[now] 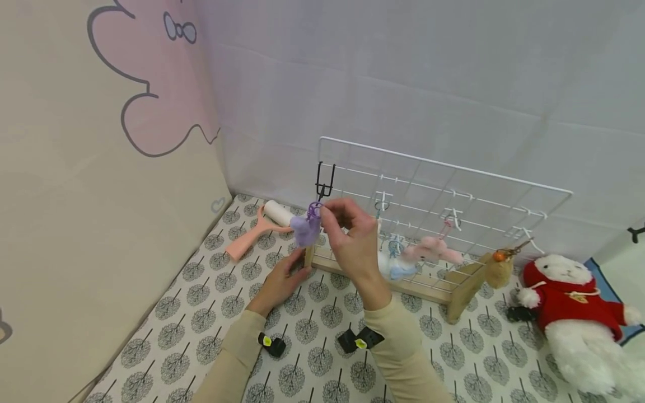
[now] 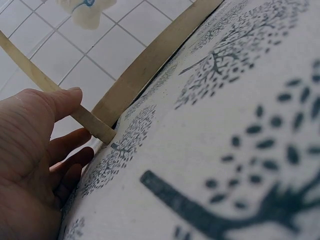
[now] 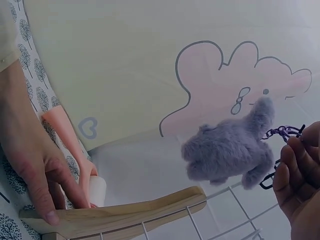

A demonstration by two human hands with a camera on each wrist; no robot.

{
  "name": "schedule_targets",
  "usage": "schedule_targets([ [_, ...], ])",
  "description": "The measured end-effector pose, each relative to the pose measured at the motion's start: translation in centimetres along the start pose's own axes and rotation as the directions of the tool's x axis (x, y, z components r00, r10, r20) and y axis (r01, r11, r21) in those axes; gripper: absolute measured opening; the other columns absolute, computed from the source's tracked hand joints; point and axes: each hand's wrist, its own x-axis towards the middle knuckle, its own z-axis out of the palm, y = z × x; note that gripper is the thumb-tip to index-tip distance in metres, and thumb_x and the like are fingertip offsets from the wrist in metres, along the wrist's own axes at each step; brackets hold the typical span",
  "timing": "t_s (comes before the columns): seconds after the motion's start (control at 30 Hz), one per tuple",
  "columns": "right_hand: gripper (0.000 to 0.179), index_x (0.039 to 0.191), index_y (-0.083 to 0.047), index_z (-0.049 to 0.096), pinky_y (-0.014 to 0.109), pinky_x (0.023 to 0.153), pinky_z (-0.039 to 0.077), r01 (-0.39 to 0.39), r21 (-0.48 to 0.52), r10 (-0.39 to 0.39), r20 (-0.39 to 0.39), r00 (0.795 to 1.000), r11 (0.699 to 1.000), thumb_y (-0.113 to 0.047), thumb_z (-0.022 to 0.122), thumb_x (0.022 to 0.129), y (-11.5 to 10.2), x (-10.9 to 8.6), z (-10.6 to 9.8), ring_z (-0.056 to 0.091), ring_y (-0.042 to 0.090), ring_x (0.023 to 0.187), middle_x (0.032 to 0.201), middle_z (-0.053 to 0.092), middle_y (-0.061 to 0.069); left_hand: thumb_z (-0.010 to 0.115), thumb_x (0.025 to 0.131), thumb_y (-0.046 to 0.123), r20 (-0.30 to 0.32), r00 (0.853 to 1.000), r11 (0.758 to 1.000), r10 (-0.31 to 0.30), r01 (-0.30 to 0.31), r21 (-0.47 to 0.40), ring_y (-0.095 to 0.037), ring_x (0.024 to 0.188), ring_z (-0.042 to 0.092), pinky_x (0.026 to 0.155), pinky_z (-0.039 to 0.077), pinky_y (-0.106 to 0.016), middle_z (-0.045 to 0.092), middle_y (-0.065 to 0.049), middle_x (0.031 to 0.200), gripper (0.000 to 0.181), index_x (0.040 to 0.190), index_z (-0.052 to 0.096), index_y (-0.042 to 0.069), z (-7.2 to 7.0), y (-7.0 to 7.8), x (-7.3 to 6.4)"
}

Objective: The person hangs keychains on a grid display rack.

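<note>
My right hand [image 1: 353, 238] pinches the purple ring [image 1: 315, 208] of a fuzzy purple plush keychain [image 3: 227, 150] between thumb and fingertips. The plush hangs free beside the left end of a white wire grid rack [image 1: 443, 164], right by a black hook [image 1: 324, 187] on that grid. Low at the same end, my left hand [image 1: 282, 282] grips the rack's wooden leg [image 2: 95, 125], its thumb on one side and fingers on the other. In the right wrist view a short purple chain [image 3: 272, 133] joins plush and ring.
Along the rack hang a pink plush [image 1: 430, 252], a white and blue one [image 1: 398, 268] and a tan one [image 1: 499, 272]. A peach-handled lint roller [image 1: 247, 240] lies left behind the rack. At right is a white plush in a red hoodie [image 1: 564, 305]. Pale walls stand left and behind.
</note>
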Motion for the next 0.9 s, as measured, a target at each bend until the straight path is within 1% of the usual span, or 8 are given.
schedule_targets([
  [0.1, 0.008, 0.099, 0.001, 0.074, 0.023, 0.061, 0.055, -0.033, 0.007, 0.033, -0.001, 0.999, 0.999, -0.005, 0.070, 0.097, 0.3, -0.2, 0.1, 0.068, 0.028, 0.066, 0.085, 0.076, 0.014, 0.065, 0.107, 0.032, -0.001, 1.000, 1.000, 0.010, -0.010, -0.005, -0.029, 0.151, 0.043, 0.125, 0.030, -0.058, 0.050, -0.005, 0.162, 0.064, 0.164, 0.038, 0.037, 0.0, 0.1, 0.0],
  [0.2, 0.008, 0.099, 0.001, 0.074, 0.022, 0.059, 0.054, -0.058, 0.005, 0.058, 0.006, 0.998, 0.998, -0.006, 0.070, 0.098, 0.5, -0.4, 0.1, 0.068, 0.034, 0.067, 0.085, 0.076, 0.014, 0.064, 0.107, 0.032, 0.002, 1.000, 1.000, 0.010, -0.010, 0.004, -0.028, 0.152, 0.042, 0.126, 0.029, -0.056, 0.048, -0.005, 0.163, 0.065, 0.165, 0.036, 0.035, 0.0, 0.1, 0.1],
  [0.27, 0.008, 0.099, 0.000, 0.074, 0.022, 0.058, 0.054, -0.066, 0.002, 0.066, 0.007, 0.998, 0.998, -0.006, 0.070, 0.098, 0.7, -0.6, 0.1, 0.068, 0.034, 0.066, 0.084, 0.075, 0.014, 0.064, 0.107, 0.032, 0.004, 1.000, 1.000, 0.011, -0.012, 0.013, -0.028, 0.153, 0.040, 0.126, 0.028, -0.055, 0.045, -0.004, 0.165, 0.067, 0.166, 0.034, 0.034, 0.0, 0.0, 0.2],
  [0.33, 0.008, 0.099, 0.000, 0.074, 0.022, 0.059, 0.055, -0.080, -0.011, 0.080, 0.010, 0.997, 0.997, -0.007, 0.070, 0.099, 0.8, -0.9, 0.1, 0.068, 0.030, 0.067, 0.084, 0.075, 0.012, 0.064, 0.107, 0.032, 0.003, 1.000, 1.000, 0.014, -0.014, 0.018, -0.028, 0.154, 0.039, 0.127, 0.028, -0.054, 0.043, -0.004, 0.166, 0.068, 0.167, 0.033, 0.035, 0.0, -0.1, 0.2],
  [0.5, 0.008, 0.100, -0.001, 0.075, 0.021, 0.060, 0.054, -0.110, -0.030, 0.110, -0.007, 0.994, 0.994, -0.007, 0.070, 0.099, 1.2, -1.7, 0.1, 0.067, 0.028, 0.067, 0.083, 0.075, 0.012, 0.064, 0.106, 0.034, -0.001, 1.000, 1.000, 0.000, 0.000, 0.022, -0.026, 0.154, 0.039, 0.127, 0.028, -0.054, 0.043, 0.000, 0.166, 0.067, 0.166, 0.033, 0.038, 0.1, -0.1, 0.1],
  [0.7, 0.007, 0.097, 0.000, 0.074, 0.022, 0.060, 0.054, -0.078, -0.031, 0.077, -0.022, 0.997, 0.996, -0.005, 0.070, 0.098, 1.4, -3.0, -0.1, 0.065, 0.026, 0.064, 0.078, 0.072, 0.014, 0.064, 0.107, 0.036, -0.003, 1.000, 1.000, 0.008, -0.008, 0.019, -0.026, 0.152, 0.041, 0.127, 0.028, -0.054, 0.046, 0.001, 0.164, 0.067, 0.166, 0.033, 0.037, 0.2, -0.1, 0.0],
  [0.77, 0.006, 0.096, 0.000, 0.074, 0.024, 0.059, 0.055, -0.054, -0.033, 0.054, -0.017, 0.998, 0.998, -0.005, 0.070, 0.098, 1.4, -3.5, -0.2, 0.065, 0.023, 0.063, 0.076, 0.072, 0.012, 0.063, 0.107, 0.036, -0.007, 1.000, 1.000, 0.004, -0.004, 0.022, -0.025, 0.152, 0.041, 0.127, 0.029, -0.053, 0.046, 0.002, 0.164, 0.067, 0.166, 0.033, 0.039, 0.2, -0.2, 0.0],
  [0.9, 0.004, 0.095, -0.003, 0.074, 0.029, 0.055, 0.055, -0.014, -0.048, 0.014, -0.003, 1.000, 0.999, -0.003, 0.071, 0.097, 1.7, -4.7, -0.6, 0.064, 0.015, 0.061, 0.074, 0.071, 0.007, 0.064, 0.107, 0.035, -0.012, 1.000, 1.000, 0.011, -0.011, 0.021, -0.027, 0.152, 0.041, 0.126, 0.029, -0.055, 0.046, -0.001, 0.164, 0.067, 0.167, 0.033, 0.036, 0.1, -0.2, 0.0],
])
